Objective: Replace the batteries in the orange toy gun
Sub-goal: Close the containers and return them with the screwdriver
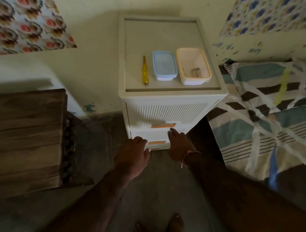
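Observation:
A white plastic drawer cabinet [170,113] with orange handles stands against the wall. On its top lie a yellow-handled screwdriver [145,71], a blue-rimmed lidded box [164,65] and an open cream tub [193,66] with small dark items inside. My left hand [133,155] has its fingers curled at the left edge of a lower drawer front [155,142]. My right hand [179,144] reaches toward the same drawer's right side with fingers extended. No orange toy gun is in view.
A dark wooden table [26,139] stands at the left. A bed with a striped sheet [267,116] fills the right. The dark floor runs between them, with my bare feet [161,228] at the bottom.

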The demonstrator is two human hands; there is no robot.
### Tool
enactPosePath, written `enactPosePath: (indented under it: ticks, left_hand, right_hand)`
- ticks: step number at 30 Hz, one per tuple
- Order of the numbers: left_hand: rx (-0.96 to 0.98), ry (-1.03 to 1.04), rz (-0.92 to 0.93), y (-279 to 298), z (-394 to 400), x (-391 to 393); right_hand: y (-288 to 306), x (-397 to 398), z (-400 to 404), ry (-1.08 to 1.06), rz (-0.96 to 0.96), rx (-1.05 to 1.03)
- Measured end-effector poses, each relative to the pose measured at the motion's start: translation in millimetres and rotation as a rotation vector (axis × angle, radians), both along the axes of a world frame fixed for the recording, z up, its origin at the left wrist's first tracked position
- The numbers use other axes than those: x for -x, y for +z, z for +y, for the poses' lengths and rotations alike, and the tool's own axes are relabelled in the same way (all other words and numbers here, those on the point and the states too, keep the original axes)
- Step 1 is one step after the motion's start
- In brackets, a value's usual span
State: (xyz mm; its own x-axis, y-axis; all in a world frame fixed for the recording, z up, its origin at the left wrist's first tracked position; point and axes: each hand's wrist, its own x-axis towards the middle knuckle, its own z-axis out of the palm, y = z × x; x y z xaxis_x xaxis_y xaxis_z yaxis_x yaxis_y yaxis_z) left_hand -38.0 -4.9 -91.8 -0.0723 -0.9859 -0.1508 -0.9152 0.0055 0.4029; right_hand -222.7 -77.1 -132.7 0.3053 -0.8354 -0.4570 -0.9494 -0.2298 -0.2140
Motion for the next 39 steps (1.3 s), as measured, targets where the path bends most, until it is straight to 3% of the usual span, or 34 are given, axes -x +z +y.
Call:
enactPosePath:
  ticks: [12, 18, 22, 27, 34, 39]
  left_hand:
    - [0.01, 0.028, 0.009, 0, 5, 12]
    - [0.049, 0.088, -0.003, -17, 3, 20]
    - [0.295, -0.071, -0.203, -36, 11, 31]
    - [0.44, -0.13, -0.394, -36, 30, 43]
    - [0.549, -0.261, -0.28, 3, 68, 47]
    - [0.631, -0.256, -0.247, 38, 52, 44]
  right_hand:
    - [-33, -11, -32, 0.058, -0.004, 0.032]
    - [-44, -9, -5, 0.036, -0.131, 0.293]
    - [-46, 0, 48, -0.003, -0.184, 0.504]
    - [-23, 14, 103, -0.068, -0.187, 0.669]
    - [47, 28, 142, -0.021, -0.27, 0.784]
    - [86, 34, 127, 0.01, -0.263, 0.898]
